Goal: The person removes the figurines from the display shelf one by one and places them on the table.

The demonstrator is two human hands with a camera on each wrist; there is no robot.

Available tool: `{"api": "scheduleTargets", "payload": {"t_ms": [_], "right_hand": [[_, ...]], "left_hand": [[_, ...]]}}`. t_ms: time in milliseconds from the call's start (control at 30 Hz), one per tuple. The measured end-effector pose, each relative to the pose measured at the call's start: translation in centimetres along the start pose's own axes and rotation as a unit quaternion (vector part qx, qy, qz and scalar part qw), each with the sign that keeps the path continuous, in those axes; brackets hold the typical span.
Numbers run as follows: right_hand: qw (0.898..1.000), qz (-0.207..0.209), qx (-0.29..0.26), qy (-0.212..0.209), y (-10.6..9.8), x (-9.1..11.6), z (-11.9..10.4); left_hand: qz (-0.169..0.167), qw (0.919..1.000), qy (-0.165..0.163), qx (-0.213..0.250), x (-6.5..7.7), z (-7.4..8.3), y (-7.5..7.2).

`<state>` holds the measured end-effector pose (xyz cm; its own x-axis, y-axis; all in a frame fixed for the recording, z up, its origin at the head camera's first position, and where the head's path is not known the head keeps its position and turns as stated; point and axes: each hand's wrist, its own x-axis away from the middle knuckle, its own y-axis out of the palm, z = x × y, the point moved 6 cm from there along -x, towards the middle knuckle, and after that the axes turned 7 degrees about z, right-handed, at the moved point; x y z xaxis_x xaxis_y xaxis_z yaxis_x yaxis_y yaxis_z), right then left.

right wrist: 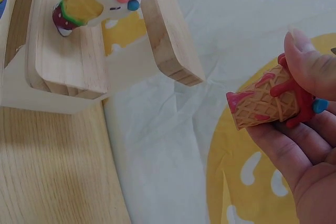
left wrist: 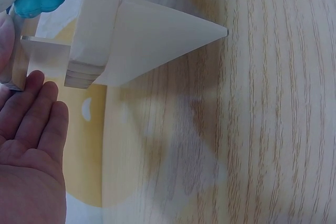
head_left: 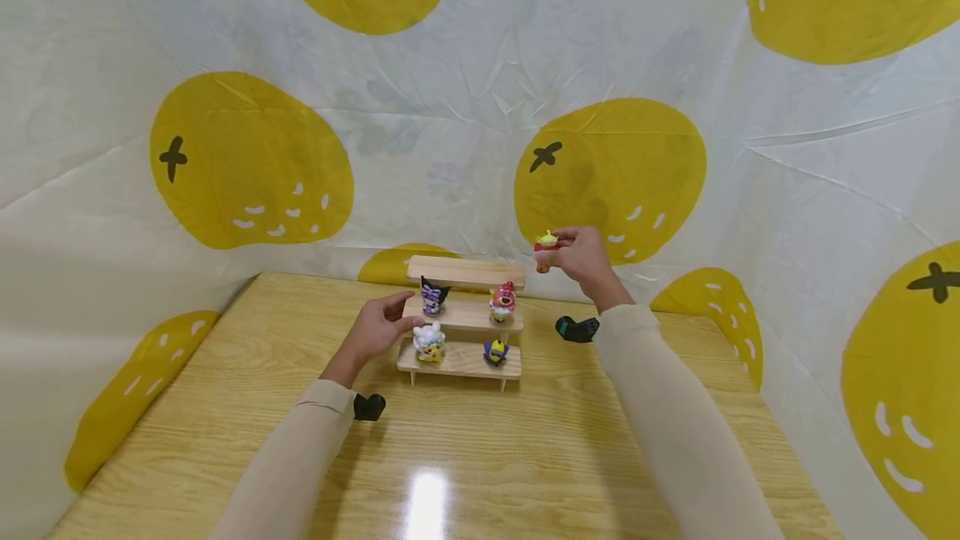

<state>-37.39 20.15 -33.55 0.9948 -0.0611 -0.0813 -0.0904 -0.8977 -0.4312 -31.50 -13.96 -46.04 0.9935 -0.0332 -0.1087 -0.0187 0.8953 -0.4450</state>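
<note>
A small wooden three-tier display shelf (head_left: 468, 361) stands on the table. My left hand (head_left: 375, 327) holds the left end of its middle tier, thumb above the board (left wrist: 16, 74) and fingertips just under its end. Off the shelf's upper right, my right hand (head_left: 585, 257) pinches an ice-cream-cone figurine (right wrist: 268, 98) between thumb and fingers; it has a yellow head, red drips and a waffle cone base. On the middle tier sit a black-and-purple figurine (head_left: 432, 297) and a pink-red one (head_left: 502, 303). The lower tier bears a white curly figurine (head_left: 428, 342) and a yellow-and-blue one (head_left: 496, 352).
The top tier (head_left: 465, 272) rises behind the figurines. Wooden table (head_left: 300, 457) surrounds the shelf. A white cloth (head_left: 435, 157) with large yellow fruit prints hangs behind and at both sides. Black camera mounts (head_left: 577, 329) are worn at the wrists.
</note>
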Motion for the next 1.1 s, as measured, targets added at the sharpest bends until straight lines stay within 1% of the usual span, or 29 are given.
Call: {"api": "scheduleTargets", "payload": {"t_ms": [233, 467, 700, 867, 1033, 1100], "right_hand": [[1.0, 0.001, 0.007, 0.001, -0.6, 0.0, 0.7], [1.0, -0.008, 0.003, 0.012, -1.0, 0.1, 1.3], [1.0, -0.003, -0.003, 0.016, -1.6, -0.1, 2.0], [1.0, 0.001, -0.004, 0.013, -1.9, -0.1, 2.4], [1.0, 0.001, -0.008, 0.009, -2.4, 0.1, 2.7], [1.0, 0.002, -0.007, 0.009, -2.5, 0.1, 2.8]], "left_hand": [[-0.003, 1.0, -0.001, -0.002, 0.0, 0.1, 0.1], [-0.004, 1.0, -0.002, -0.005, 0.0, 0.1, 0.2], [-0.004, 1.0, -0.003, -0.004, 0.0, 0.0, 0.0], [-0.005, 1.0, 0.003, -0.005, -0.1, -0.1, 0.1], [-0.006, 1.0, 0.002, -0.004, -0.1, -0.2, 0.1], [-0.006, 1.0, -0.003, -0.001, -0.1, -0.2, 0.2]]}}
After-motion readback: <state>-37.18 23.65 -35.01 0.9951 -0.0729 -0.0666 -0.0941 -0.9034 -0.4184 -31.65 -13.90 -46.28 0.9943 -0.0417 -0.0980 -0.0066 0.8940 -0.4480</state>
